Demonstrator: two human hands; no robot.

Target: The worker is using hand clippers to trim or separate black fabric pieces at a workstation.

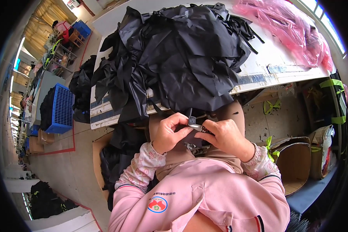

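Note:
My left hand [171,133] pinches the end of a narrow black fabric strap [192,120] between thumb and fingertips, just off the table's front edge above my lap. My right hand [227,138] is closed beside it, its fingers curled around a small tool with a pale metallic end [196,126]. That pale end touches the strap or lies right beside it; the fingers hide the rest, so its exact kind is unclear. Just beyond both hands, a large heap of black fabric pieces [185,58] covers much of the table and hangs over its front edge.
The white table [274,79] has taped edges. Pink plastic sheeting [290,31] lies at its far right. Cardboard boxes [292,162] stand at my right, with another box [99,156] of black fabric at my left. A blue crate [62,110] stands farther left. A person [63,31] works in the background.

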